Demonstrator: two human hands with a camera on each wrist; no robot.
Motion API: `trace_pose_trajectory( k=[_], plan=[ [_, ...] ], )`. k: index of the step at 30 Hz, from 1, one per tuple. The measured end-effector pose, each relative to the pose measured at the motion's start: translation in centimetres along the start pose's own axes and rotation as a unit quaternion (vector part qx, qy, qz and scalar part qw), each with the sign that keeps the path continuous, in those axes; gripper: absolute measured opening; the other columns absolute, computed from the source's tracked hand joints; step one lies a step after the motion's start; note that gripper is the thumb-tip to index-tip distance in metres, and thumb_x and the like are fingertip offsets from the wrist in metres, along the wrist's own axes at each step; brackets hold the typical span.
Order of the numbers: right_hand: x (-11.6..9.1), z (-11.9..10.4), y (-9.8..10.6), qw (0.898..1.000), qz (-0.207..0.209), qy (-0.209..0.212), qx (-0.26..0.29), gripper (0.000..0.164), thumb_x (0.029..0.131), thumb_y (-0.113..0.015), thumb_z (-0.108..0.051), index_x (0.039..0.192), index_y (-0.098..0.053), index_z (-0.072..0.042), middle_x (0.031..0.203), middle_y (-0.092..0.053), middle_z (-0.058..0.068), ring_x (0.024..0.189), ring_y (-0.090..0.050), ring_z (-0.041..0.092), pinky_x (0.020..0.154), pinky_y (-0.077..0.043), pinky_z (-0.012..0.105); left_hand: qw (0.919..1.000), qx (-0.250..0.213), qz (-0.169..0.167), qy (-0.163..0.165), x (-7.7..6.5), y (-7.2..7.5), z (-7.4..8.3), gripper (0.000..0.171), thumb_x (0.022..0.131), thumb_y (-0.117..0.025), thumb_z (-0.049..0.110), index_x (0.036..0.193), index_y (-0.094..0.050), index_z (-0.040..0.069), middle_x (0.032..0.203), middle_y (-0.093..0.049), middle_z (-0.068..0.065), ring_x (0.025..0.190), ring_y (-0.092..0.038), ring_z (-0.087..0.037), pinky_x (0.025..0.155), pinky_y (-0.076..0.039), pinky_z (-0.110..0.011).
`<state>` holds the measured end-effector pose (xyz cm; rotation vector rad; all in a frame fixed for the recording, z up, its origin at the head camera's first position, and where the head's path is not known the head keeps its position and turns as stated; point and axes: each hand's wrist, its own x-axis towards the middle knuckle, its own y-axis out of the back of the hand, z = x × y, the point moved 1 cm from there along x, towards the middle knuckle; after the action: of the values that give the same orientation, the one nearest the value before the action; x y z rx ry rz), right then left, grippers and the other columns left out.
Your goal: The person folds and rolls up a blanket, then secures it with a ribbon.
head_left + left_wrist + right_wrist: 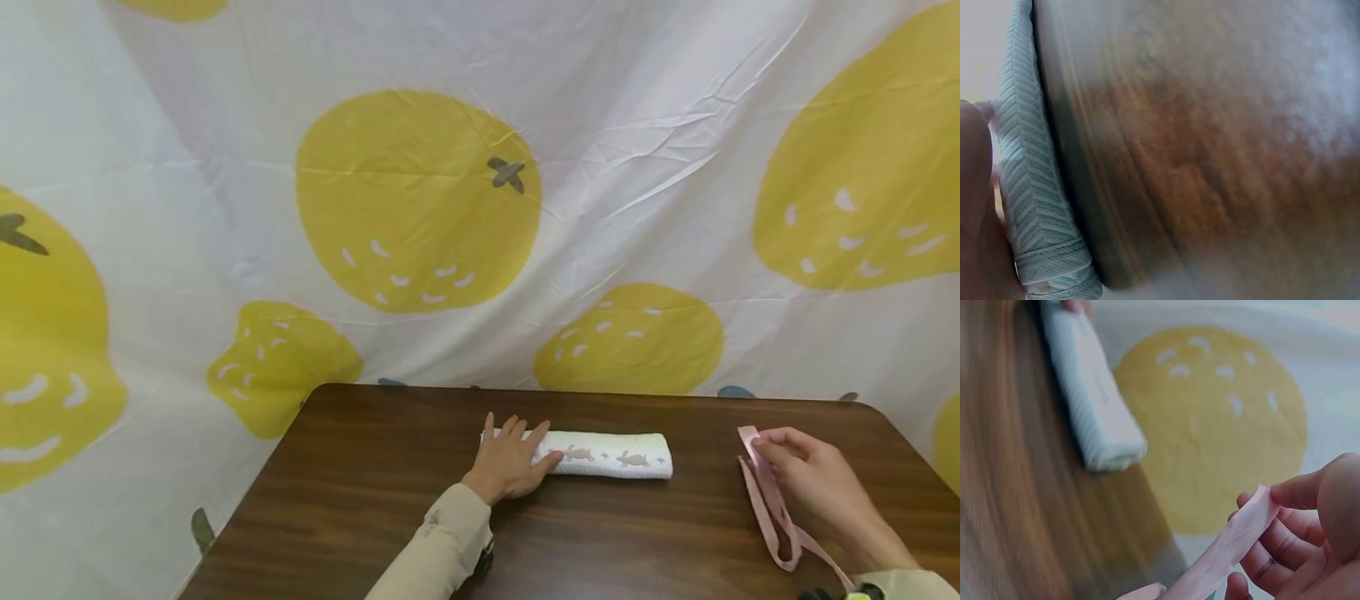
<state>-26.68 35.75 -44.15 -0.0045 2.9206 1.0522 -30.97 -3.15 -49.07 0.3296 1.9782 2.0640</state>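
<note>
From the head, your left hand [508, 467] lies, fingers spread, over the left part of a white cloth roll [615, 468] with rabbit motifs, which rests on the wooden bench [600, 533]. Well apart, your right hand [821, 479] pinches a pink ribbon [767, 482], its loop below your fingers. Behind stands a fruit-print curtain [600, 75].

The left wrist view gives you what the head view cannot: the roll's chevron weave and folded layers at one end.

The right wrist view shows your thumb meeting your fingers on the ribbon's finely ribbed end, the roll blurred beyond.
</note>
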Motion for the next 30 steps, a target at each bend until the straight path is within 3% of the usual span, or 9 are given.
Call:
trace_pose_trajectory(
  k=[8, 17, 21, 26, 30],
  plan=[
    [-1.0, -4.3, -0.8, 0.998, -0.033, 0.039, 0.043, 0.047, 0.101, -0.052, -0.043, 0.124, -0.06, -0.002, 0.089, -0.065, -0.002, 0.077, -0.056, 0.007, 0.066, -0.047, 0.028, 0.9999, -0.007, 0.014, -0.006, -0.4, 0.8, 0.2, 0.068, 0.1, -0.021, 0.066, 0.154, -0.036, 0.028, 0.15, -0.047, -0.008, 0.144, -0.035, -0.027, 0.117, -0.013, -0.061],
    [-1.5, -8.9, -1.4, 0.987, -0.098, 0.082, 0.093, 0.039, 0.102, -0.054, -0.037, 0.123, -0.062, -0.005, 0.082, -0.059, -0.001, 0.074, -0.055, 0.013, 0.065, -0.046, 0.029, 0.9976, -0.05, 0.021, -0.043, -0.6, 2.2, 0.8, 0.062, 0.102, -0.031, 0.06, 0.15, -0.042, 0.024, 0.151, -0.046, -0.007, 0.146, -0.031, -0.028, 0.117, -0.016, -0.061],
    [-1.9, -10.5, -1.8, 0.98, -0.121, 0.12, 0.102, 0.034, 0.102, -0.055, -0.033, 0.118, -0.064, -0.004, 0.075, -0.053, -0.002, 0.068, -0.051, 0.012, 0.061, -0.044, 0.029, 0.9937, -0.07, 0.043, -0.076, -0.9, 3.4, 1.1, 0.054, 0.102, -0.043, 0.053, 0.144, -0.052, 0.02, 0.147, -0.049, -0.008, 0.144, -0.034, -0.028, 0.115, -0.022, -0.06],
    [-2.3, -11.9, -2.6, 0.966, -0.152, 0.162, 0.13, 0.027, 0.101, -0.056, -0.026, 0.112, -0.067, -0.003, 0.065, -0.045, -0.005, 0.06, -0.048, 0.012, 0.057, -0.041, 0.03, 0.9823, -0.109, 0.077, -0.132, -1.1, 5.1, 2.0, 0.038, 0.101, -0.054, 0.04, 0.13, -0.064, 0.016, 0.135, -0.06, -0.003, 0.138, -0.044, -0.025, 0.114, -0.033, -0.048],
    [-2.6, -12.7, -3.1, 0.954, -0.191, 0.179, 0.148, 0.026, 0.101, -0.057, -0.022, 0.114, -0.066, -0.001, 0.062, -0.042, -0.007, 0.057, -0.05, 0.009, 0.061, -0.043, 0.029, 0.9592, -0.193, 0.103, -0.18, -1.4, 6.5, 3.1, 0.03, 0.101, -0.056, 0.031, 0.122, -0.068, 0.013, 0.124, -0.067, 0.0, 0.127, -0.055, -0.018, 0.107, -0.041, -0.032]
  ],
)
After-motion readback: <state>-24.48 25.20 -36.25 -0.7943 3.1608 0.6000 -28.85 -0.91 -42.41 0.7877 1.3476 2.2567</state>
